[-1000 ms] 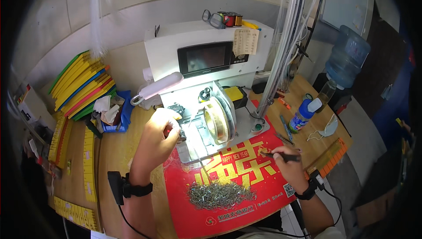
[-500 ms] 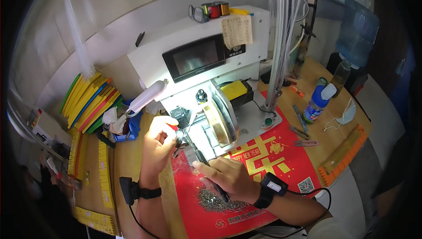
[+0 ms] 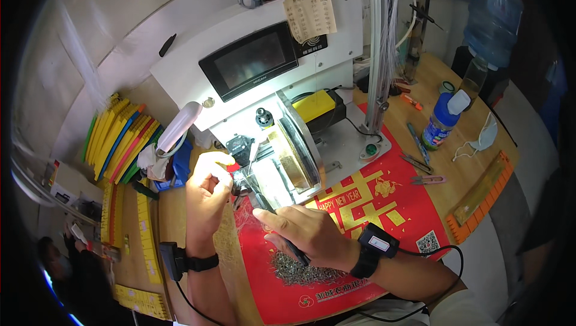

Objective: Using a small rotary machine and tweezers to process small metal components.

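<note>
My left hand is closed in a pinch on a small red piece at the left side of the white machine's lit work area. My right hand grips a slim black hand tool, whose kind I cannot make out. The tool's far end points up at the work area, near my left fingertips. Just beyond the hands is a curved clear cover beside a gold-coloured part. A pile of small metal pieces lies below my right hand on the red printed sheet.
A lamp shines onto the machine, which carries a dark screen. Yellow strips stand at the left. At the right are a blue-capped bottle, thread snips, a face mask and an orange-edged tray.
The whole view has shifted and tilted slightly. Both hands stay at the work area with the same hold, and the tool has moved only a little. A person at lower left shows more.
</note>
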`<state>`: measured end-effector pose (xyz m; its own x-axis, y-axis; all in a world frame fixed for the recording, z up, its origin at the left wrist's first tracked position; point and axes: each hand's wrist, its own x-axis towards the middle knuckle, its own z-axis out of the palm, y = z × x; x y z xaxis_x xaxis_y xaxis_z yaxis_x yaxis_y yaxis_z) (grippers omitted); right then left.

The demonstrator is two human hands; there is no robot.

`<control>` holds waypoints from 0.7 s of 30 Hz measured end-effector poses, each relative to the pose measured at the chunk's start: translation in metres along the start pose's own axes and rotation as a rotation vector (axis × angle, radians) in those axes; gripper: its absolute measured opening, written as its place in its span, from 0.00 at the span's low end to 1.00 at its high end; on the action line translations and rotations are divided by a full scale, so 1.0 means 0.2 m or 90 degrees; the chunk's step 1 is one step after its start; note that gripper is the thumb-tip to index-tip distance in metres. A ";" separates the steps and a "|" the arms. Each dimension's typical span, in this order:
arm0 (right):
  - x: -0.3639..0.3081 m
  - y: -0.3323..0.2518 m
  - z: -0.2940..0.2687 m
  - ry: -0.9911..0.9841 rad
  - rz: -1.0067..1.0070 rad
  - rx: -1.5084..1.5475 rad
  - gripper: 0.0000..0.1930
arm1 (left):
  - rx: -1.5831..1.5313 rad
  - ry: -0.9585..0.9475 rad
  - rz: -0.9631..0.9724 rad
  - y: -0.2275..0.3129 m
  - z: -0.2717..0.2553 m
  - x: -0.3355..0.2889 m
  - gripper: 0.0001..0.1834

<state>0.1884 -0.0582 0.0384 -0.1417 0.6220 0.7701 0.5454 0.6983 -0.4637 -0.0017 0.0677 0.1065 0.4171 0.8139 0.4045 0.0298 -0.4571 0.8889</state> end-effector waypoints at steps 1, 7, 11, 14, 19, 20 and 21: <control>0.00 0.00 0.00 0.014 -0.007 0.012 0.34 | 0.007 -0.008 0.005 -0.01 -0.01 0.00 0.05; 0.03 -0.01 -0.03 0.010 0.016 0.017 0.30 | 0.023 -0.013 0.010 0.00 0.00 0.01 0.05; -0.04 -0.15 -0.23 -0.044 0.061 0.081 0.23 | -0.154 0.082 -0.048 -0.07 -0.09 -0.05 0.07; -0.29 -0.11 -0.44 -0.162 0.099 0.046 0.28 | -0.156 0.150 -0.072 0.08 -0.17 -0.14 0.11; -0.50 -0.07 -0.78 -0.209 0.260 -0.254 0.19 | -0.082 0.189 -0.097 0.12 -0.52 -0.32 0.15; -0.51 -0.05 -0.80 -0.209 0.254 -0.242 0.19 | 0.129 0.171 -0.211 0.07 -0.57 -0.34 0.16; -0.51 -0.03 -0.81 -0.199 0.272 -0.264 0.17 | 0.339 0.148 -0.326 0.03 -0.62 -0.37 0.17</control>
<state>0.3339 -0.1842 0.0339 -0.0419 0.9304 0.3641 0.8702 0.2131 -0.4443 -0.1455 0.0501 0.1081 0.0340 0.9977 0.0586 0.6249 -0.0670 0.7779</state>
